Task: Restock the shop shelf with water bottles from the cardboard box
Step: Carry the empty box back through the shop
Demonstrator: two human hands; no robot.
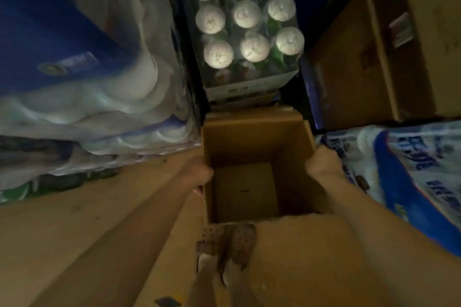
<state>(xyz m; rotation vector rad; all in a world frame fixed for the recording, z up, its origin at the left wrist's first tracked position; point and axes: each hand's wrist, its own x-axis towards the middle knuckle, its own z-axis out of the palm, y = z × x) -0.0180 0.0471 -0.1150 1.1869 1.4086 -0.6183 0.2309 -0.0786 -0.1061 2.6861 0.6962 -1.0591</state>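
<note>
Here both hands, left hand and right hand, grip the open cardboard box by its side edges, fingers curled.

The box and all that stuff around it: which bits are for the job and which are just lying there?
For the job: cardboard box, open and empty, left hand, right hand holding its sides.

Just there: shrink-wrapped bottle pack, blue-and-white wrapped packs, big cardboard carton.

Bare forearms, no sleeves in view, brown perforated clogs, pale socks
</note>
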